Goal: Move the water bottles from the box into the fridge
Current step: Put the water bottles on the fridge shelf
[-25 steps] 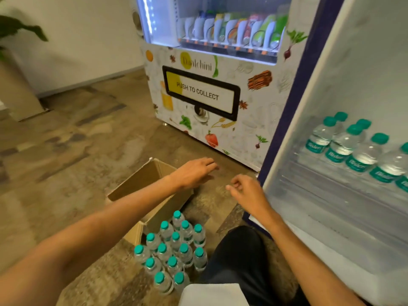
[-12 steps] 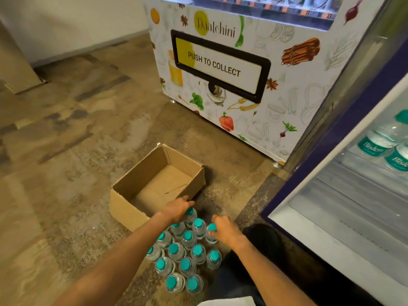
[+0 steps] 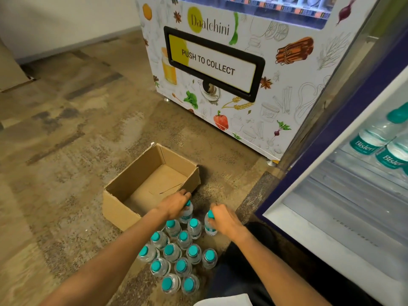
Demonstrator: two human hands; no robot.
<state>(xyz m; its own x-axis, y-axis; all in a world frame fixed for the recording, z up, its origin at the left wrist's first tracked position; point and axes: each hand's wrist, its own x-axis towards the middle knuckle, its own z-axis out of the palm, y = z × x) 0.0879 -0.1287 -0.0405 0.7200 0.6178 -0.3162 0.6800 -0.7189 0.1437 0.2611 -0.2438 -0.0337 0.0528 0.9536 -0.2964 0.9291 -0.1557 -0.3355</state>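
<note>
Several small water bottles with teal caps stand in a cluster on the floor in front of me. My left hand grips the top of one bottle at the far edge of the cluster. My right hand grips another bottle just to its right. An empty cardboard box sits open on the floor beyond the cluster. The fridge stands open at the right, with a few bottles on its wire shelf.
A white vending machine marked "PUSH TO COLLECT" stands behind the box. My dark-trousered knee is beside the bottles. Patterned brown carpet stretches to the left toward a white wall.
Both hands came down from in front of the fridge to the bottle cluster and closed on one bottle each. The view tilted downward and moved closer.
</note>
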